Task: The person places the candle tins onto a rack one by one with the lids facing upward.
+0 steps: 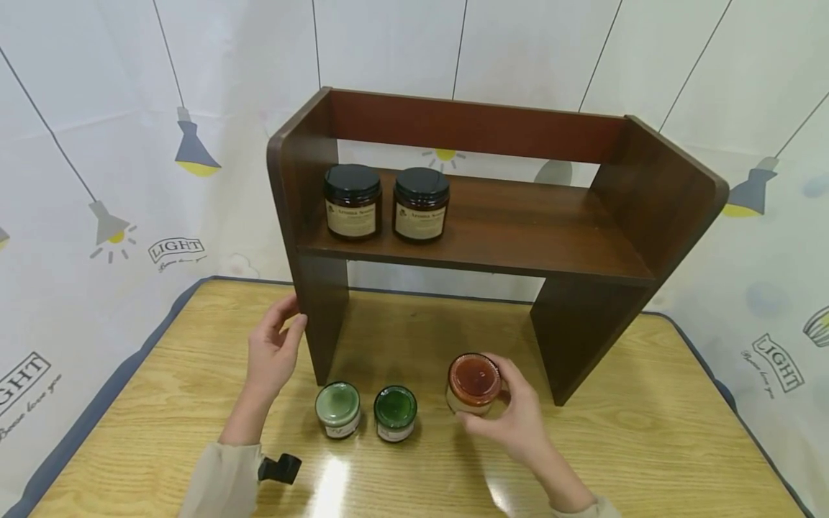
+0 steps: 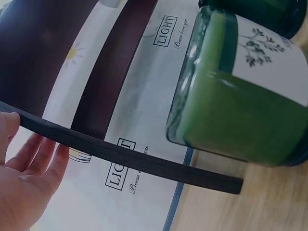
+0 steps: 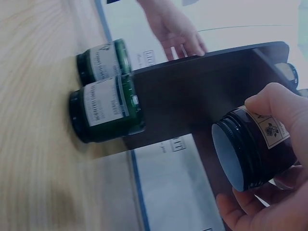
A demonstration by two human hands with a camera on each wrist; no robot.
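Note:
My right hand [image 1: 518, 421] grips an amber-red glass jar [image 1: 475, 381], thumb on one side and fingers on the other. It is upside down, its black-rimmed lid [image 3: 230, 156] facing the table, raised above it in the right wrist view. My left hand [image 1: 275, 345] touches the front edge and outer side of the shelf's left panel [image 1: 311, 288], fingers fairly straight. On the table stand a light green jar [image 1: 338, 406] and a dark green jar [image 1: 395, 410], both lid down. Two dark labelled jars, one left [image 1: 352, 201] and one right [image 1: 421, 205], stand lid up on the shelf board.
The brown wooden shelf [image 1: 537, 223] stands on a wood-grain table [image 1: 648, 446]. Its right panel [image 1: 576, 338] rises behind my right hand. A patterned white curtain [image 1: 129, 65] hangs behind and at both sides. A black strap [image 1: 280, 469] sits at my left cuff.

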